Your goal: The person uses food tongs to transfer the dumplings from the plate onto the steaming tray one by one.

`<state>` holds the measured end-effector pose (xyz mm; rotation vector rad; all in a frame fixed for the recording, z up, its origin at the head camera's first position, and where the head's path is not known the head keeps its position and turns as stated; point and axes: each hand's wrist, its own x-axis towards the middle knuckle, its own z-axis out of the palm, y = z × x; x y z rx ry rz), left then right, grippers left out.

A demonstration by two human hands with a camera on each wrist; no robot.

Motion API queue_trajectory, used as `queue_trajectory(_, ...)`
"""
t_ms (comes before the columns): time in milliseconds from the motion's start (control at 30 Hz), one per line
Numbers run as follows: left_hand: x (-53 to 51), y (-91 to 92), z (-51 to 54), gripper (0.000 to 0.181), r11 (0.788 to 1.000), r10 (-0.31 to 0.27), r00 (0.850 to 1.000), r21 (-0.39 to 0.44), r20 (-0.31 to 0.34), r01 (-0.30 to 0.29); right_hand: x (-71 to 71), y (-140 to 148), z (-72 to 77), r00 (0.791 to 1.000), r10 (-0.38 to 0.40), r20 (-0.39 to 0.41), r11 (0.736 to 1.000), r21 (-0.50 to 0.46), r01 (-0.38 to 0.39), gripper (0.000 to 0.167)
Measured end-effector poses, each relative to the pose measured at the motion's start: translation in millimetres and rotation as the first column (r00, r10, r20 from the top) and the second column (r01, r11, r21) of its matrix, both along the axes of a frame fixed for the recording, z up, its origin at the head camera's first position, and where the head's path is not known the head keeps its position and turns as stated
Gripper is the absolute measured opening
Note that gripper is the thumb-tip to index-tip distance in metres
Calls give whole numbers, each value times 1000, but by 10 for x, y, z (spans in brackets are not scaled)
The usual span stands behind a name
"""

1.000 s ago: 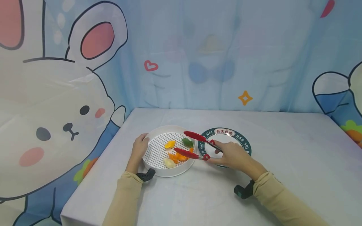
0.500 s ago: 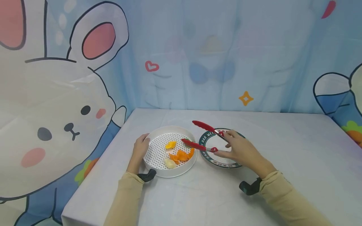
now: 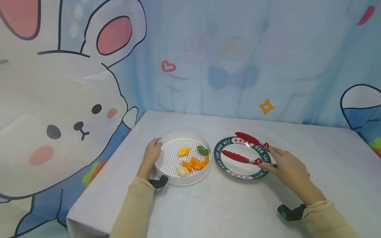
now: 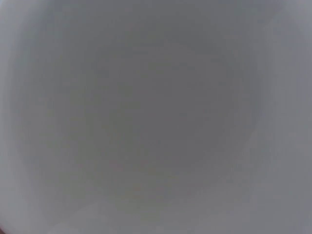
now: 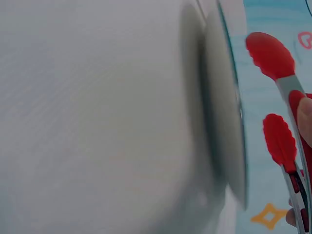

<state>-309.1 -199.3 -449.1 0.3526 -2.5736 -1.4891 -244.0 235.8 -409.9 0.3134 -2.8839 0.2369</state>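
Observation:
My left hand [image 3: 152, 154] grips the left side of a round white perforated steamer tray [image 3: 184, 180]. In the tray lie a yellow piece [image 3: 184, 151], a green leaf-like piece [image 3: 203, 150], several orange pieces [image 3: 195, 163] and a pale cream piece [image 3: 183, 170]. My right hand [image 3: 290, 172] holds red-tipped tongs [image 3: 237, 156] over a white plate [image 3: 221, 165] with a green lettered rim. The tongs' tips stand apart with nothing between them, also in the right wrist view, where the red tongs [image 5: 279, 140] show beyond the plate's edge [image 5: 239, 117]. The left wrist view is only grey blur.
A white cloth covers the table [image 3: 214, 205]. The plate stands just right of the tray, with a narrow gap. Behind the table hangs a blue printed curtain [image 3: 193, 86], and a rabbit print [image 3: 71, 105] fills the left side.
My right hand has moved right with the tongs, from above the tray to above the plate. My left hand stays at the tray's side. The head view has shifted slightly.

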Motion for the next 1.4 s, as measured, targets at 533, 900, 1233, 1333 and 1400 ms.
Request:
queue_trajectory(533, 237, -397, -166, 45, 998, 66, 998, 5, -15, -66, -167, -219, -286, 999, -31, 45, 999, 22, 30, 94)
queue_trajectory(900, 159, -427, -265, 44, 999, 45, 999, -23, -21, -46, -170, -275, -440, 997, -22, 75, 999, 32, 19, 96)
queue_trajectory(1233, 253, -312, -44, 47, 972, 11, 992, -233, -123, -40, -101, -317, -326, 999, 31, 29, 997, 76, -33, 86)
queue_trajectory(1333, 289, -198, 60, 46, 952, -34, 993, -306, -112, -2, -79, -396, -197, 998, 52, 23, 996, 76, -54, 82)
queue_trajectory(1400, 306, -110, 120, 45, 936, -78, 992, -351, -94, 41, -70, -463, -89, 998, 65, 27, 995, 79, -67, 83)
